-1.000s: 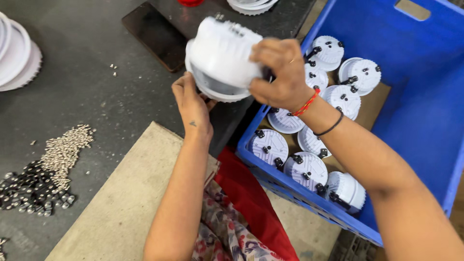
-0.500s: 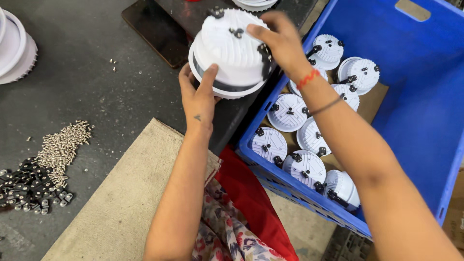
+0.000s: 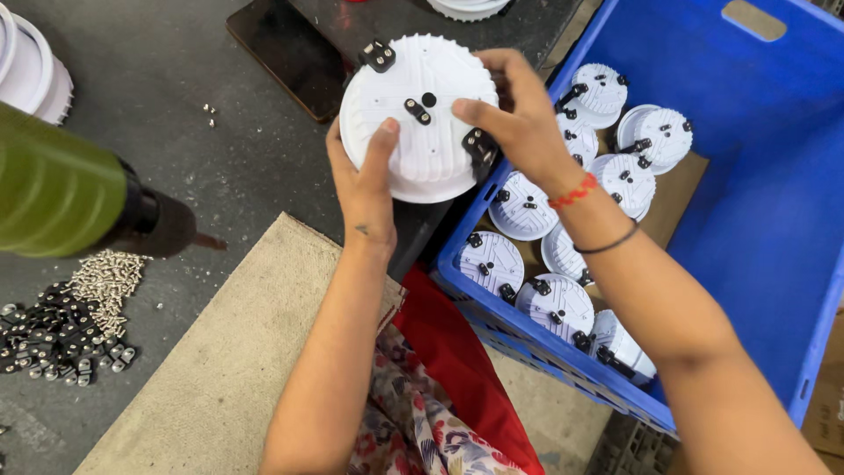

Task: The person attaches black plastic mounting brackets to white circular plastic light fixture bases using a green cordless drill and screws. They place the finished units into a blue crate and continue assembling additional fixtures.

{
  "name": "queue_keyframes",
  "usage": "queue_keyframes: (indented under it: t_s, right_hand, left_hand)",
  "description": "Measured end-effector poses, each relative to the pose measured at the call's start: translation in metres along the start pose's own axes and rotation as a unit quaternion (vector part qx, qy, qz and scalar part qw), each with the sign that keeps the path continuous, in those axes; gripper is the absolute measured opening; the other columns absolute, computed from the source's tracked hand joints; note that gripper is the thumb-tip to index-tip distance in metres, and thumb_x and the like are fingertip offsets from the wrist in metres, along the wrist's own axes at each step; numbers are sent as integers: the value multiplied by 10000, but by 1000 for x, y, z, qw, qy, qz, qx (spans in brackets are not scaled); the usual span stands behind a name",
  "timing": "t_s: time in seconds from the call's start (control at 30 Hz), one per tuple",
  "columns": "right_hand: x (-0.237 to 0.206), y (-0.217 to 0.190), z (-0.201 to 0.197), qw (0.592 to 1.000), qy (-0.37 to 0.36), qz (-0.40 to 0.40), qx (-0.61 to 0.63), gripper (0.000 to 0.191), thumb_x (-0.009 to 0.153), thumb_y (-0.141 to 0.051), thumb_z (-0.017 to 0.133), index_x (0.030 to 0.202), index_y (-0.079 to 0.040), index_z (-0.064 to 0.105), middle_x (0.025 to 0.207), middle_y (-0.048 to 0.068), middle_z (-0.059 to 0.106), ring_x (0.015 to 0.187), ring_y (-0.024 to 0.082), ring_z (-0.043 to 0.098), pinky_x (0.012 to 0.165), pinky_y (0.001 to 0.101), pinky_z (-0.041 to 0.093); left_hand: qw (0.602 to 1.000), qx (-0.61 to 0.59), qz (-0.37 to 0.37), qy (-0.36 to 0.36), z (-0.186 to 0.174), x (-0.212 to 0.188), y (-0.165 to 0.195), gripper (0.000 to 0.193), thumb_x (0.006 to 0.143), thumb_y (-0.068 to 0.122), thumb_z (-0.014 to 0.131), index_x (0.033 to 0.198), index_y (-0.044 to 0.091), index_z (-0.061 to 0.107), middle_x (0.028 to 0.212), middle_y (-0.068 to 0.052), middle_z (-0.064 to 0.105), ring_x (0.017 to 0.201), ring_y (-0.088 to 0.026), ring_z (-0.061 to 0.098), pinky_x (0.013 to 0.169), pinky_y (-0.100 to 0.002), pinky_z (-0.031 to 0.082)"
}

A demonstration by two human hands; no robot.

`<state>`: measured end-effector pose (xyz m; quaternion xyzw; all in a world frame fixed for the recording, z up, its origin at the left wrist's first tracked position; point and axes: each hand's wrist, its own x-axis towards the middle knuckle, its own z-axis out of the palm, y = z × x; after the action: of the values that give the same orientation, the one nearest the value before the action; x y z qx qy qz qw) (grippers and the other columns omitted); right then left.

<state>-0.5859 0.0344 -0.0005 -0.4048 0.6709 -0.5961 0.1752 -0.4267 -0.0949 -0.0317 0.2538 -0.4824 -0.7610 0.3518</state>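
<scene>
A round white lamp housing [image 3: 420, 119] is held over the counter [image 3: 176, 132], beside the near-left corner of a blue crate [image 3: 765, 202]. It is gripped at its lower left rim by the left hand [image 3: 365, 180], thumb on its ribbed back, and at its right rim by the right hand [image 3: 519, 119], fingers curled by a black clip [image 3: 482, 145]. More white housings [image 3: 563, 303] lie in the crate. A green power tool [image 3: 61, 189] is seen at the left edge, above heaped screws and clips [image 3: 66, 317].
</scene>
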Motion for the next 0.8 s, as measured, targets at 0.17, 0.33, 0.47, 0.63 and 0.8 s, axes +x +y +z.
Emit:
queue_keyframes:
  t_s: [0.17, 0.33, 0.47, 0.63, 0.8]
  right_hand:
    - [-38, -18, -36, 960, -52, 56, 269, 701, 914, -320, 771, 1474, -51, 446, 1371, 102, 592, 1284, 203, 604, 1138, 352, 499]
    - [-108, -18, -91, 924, 23, 110, 367, 777, 854, -300, 764, 1506, 41, 511, 1432, 191, 631, 1307, 308, 647, 1172, 419, 523]
    - [-166, 3, -182, 964, 135, 125, 191, 685, 882, -263, 791, 1419, 70, 527, 1307, 192, 675, 1186, 305, 696, 1088, 396, 577]
    - [-213, 90, -245, 814, 293, 250, -435, 824, 758, -470, 922, 1329, -16, 539, 1138, 203, 720, 1025, 350, 744, 874, 415, 605]
    - [-232, 162, -224, 665, 240, 448, -547, 985, 681, -590, 926, 1400, -101, 464, 1247, 313, 551, 1135, 535, 555, 964, 550, 490]
  left_hand:
    - [989, -104, 10, -101, 14, -26, 10, 760, 894, 296, 724, 1488, -36, 387, 1380, -205, 555, 1264, -266, 570, 1106, -393, 478]
    - [958, 48, 43, -280, 58, -52, 11, 663, 996, 312, 720, 1490, -11, 419, 1353, -146, 629, 1244, -194, 613, 1104, -335, 524]
    - [768, 412, 379, -310, 68, -11, 5, 559, 1102, 416, 765, 1399, -7, 552, 1343, -211, 624, 1267, -422, 570, 1117, -488, 432]
    - [677, 498, 443, -312, 40, 31, -28, 611, 1077, 445, 674, 1400, -54, 531, 1439, -223, 505, 1332, -430, 457, 1174, -539, 388]
    - [623, 565, 443, -310, 26, 35, -51, 548, 1014, 455, 738, 1309, 3, 645, 1462, -120, 553, 1384, -339, 469, 1123, -494, 368]
